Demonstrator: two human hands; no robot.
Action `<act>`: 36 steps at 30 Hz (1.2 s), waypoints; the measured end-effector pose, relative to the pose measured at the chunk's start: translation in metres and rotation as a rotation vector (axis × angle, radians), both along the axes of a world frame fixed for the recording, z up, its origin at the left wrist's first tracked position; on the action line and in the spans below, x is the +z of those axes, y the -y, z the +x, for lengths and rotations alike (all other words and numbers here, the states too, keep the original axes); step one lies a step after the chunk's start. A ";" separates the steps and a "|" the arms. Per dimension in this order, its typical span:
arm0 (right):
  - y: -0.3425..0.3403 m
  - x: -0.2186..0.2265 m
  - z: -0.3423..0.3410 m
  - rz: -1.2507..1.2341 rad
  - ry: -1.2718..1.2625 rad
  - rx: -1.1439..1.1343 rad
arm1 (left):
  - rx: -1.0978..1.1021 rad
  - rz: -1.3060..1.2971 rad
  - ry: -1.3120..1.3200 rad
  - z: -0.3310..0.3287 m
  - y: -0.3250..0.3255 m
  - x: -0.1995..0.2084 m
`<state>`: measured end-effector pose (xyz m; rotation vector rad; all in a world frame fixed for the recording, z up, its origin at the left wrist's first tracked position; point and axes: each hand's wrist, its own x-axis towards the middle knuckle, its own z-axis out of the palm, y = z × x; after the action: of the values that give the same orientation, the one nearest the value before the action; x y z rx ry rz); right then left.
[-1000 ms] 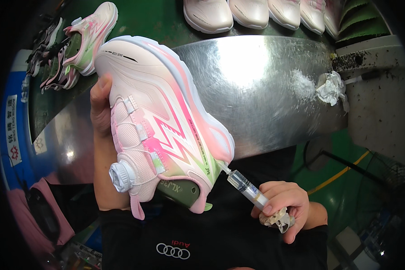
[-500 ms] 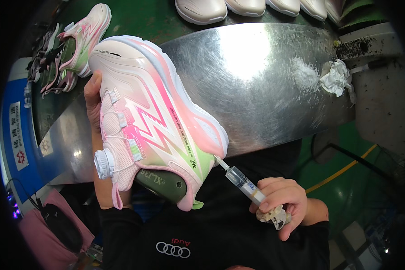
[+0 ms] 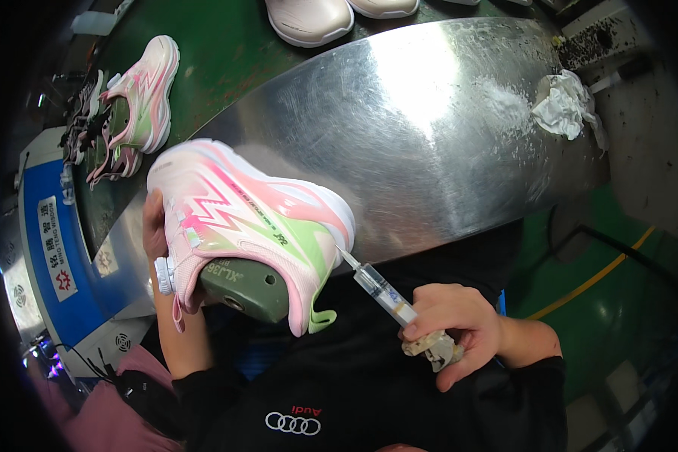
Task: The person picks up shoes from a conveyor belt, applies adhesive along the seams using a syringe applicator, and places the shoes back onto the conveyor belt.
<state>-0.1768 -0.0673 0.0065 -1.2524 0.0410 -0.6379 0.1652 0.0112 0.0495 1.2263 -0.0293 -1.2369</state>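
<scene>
A pink, white and pale green sneaker (image 3: 237, 203) is held up by my left hand (image 3: 154, 226), whose fingers are partly hidden behind the toe and tongue side. Inside the shoe sits a dark green shoe last (image 3: 245, 290), and a white dial (image 3: 164, 275) shows at the tongue. My right hand (image 3: 456, 324) grips a clear syringe (image 3: 384, 292). The syringe's tip is at the heel, close to where the upper meets the white sole; I cannot tell whether it touches. Crumpled, stained material (image 3: 435, 349) is around the plunger end, within my right fingers.
A shiny metal plate (image 3: 399, 151) spans the bench beyond the shoe, with crumpled white paper (image 3: 563, 105) and a brush-like tool (image 3: 621, 75) at its right end. Pale shoes (image 3: 309, 19) line the far edge. More sneakers (image 3: 147, 90) stand at the left, near a blue-and-white machine (image 3: 53, 248).
The sneaker has tilted and dropped lower, turning its opening more toward me. My right hand and the syringe have shifted slightly left, staying at the heel. The whole view has also shifted.
</scene>
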 end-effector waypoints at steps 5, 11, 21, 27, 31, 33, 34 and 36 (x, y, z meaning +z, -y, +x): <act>0.001 -0.001 0.010 -0.033 -0.022 -0.015 | -0.196 0.181 0.464 0.064 -0.073 -0.022; 0.001 -0.001 0.018 -0.072 -0.041 -0.020 | -0.178 0.178 0.553 0.018 -0.094 -0.006; -0.007 0.007 0.020 -0.105 -0.085 -0.049 | -0.171 0.125 0.221 -0.040 -0.160 -0.004; -0.009 0.018 0.018 -0.106 -0.103 -0.063 | -0.120 -0.034 -0.133 -0.079 -0.163 -0.011; -0.009 0.030 0.019 -0.096 -0.135 -0.045 | -0.136 -0.013 -0.208 -0.097 -0.149 -0.012; -0.007 0.039 0.020 -0.091 -0.136 -0.023 | -0.135 -0.044 -0.211 -0.107 -0.142 -0.014; -0.007 0.042 0.021 -0.082 -0.143 -0.011 | -0.167 -0.068 -0.234 -0.108 -0.141 -0.016; -0.008 0.046 0.020 -0.096 -0.146 -0.016 | -0.182 -0.133 -0.269 -0.118 -0.128 -0.014</act>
<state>-0.1566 -0.0590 0.0529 -1.3910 0.1430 -0.5671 0.0475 0.1393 0.0352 0.9502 -0.0257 -1.5260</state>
